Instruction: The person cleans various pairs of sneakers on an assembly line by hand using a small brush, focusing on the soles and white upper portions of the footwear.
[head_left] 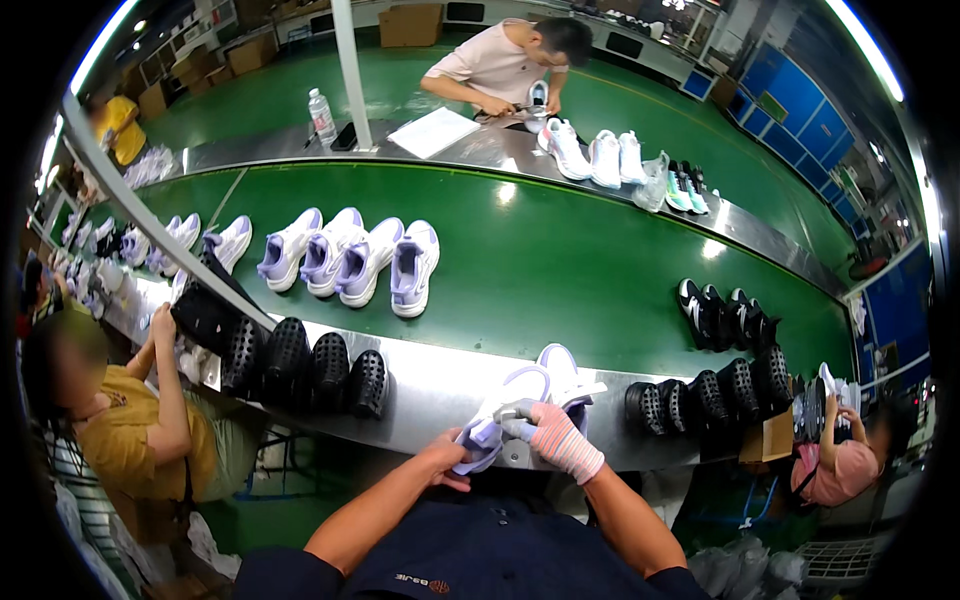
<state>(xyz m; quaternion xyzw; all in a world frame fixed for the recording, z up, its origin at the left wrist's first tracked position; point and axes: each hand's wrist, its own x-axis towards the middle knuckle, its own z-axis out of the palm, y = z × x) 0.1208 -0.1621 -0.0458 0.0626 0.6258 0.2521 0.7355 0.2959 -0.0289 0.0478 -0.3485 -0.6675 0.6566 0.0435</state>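
A white and lavender sneaker [482,432] is held over the near metal edge, directly in front of me. My bare left hand [445,460] is closed around its heel end. My right hand [566,442], in a striped knit glove with grey fingertips, has its fingers bent and closed at the shoe's upper near the opening. What lies under those fingertips is partly hidden. Just beyond the right hand, a second white and lavender sneaker [560,368] stands on the metal ledge, partly covered by the held shoe and the glove.
Several lavender sneakers [412,265] stand on the green belt [540,260] to the left. Black ridged shoe-shaped pieces [368,385] line the ledge on both sides. Black shoes [708,315] stand at right. Co-workers sit left, right and opposite; the person opposite [500,65] handles a shoe.
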